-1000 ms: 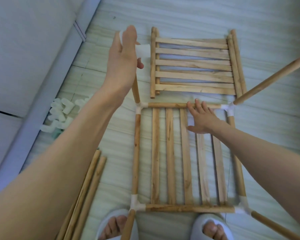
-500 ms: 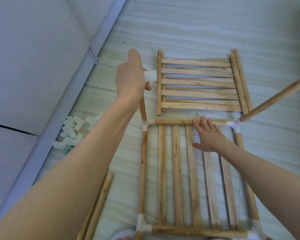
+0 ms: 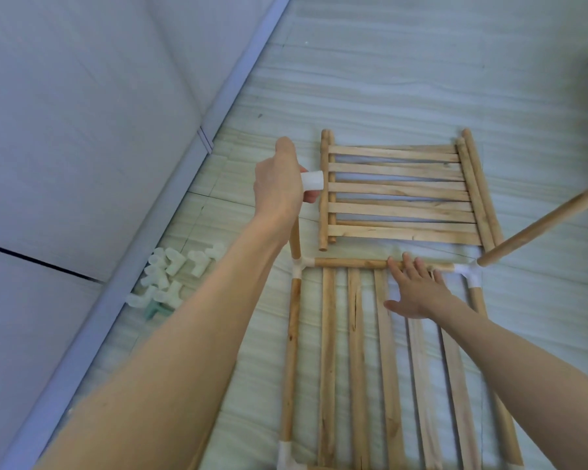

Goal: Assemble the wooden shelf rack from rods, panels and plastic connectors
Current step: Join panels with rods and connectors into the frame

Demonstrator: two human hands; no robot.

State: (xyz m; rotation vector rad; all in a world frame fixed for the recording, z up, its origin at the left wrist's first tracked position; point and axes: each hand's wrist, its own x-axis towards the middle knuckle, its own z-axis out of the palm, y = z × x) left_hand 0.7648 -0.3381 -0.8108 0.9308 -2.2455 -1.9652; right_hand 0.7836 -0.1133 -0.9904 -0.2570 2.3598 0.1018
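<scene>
Nearest: assembled shelf frame [image 3: 294, 351] flat on the floor, round rods joined at the corners by white plastic connectors, flat slats [image 3: 355, 361] running lengthwise inside. Slats show grain and one dark split; rods smooth, pale tan.

Right hand [image 3: 416, 293] lies flat on the slats, fingers straight and spread, tips reaching the far cross rod [image 3: 350, 263]. Holding nothing, only pressing down.

Far-left corner connector [image 3: 301, 266] carries an upright rod [image 3: 295, 242]. Left hand [image 3: 279, 184] sits at its top, fingers curled round a white connector [image 3: 312, 180], tubular, matte, slightly translucent.

Judgement: the step is seating that connector on the upright's tip. Best done pushing straight along the rod's axis, open socket turned to face the next cross rod, while the flat hand keeps the frame from skating.

Another upright rod [image 3: 543, 222] leans from the far-right corner.

Beyond: spare slatted panel [image 3: 399, 193] lying flat. By the wall [image 3: 82, 130], a heap of loose connectors [image 3: 170, 276], one greenish.
</scene>
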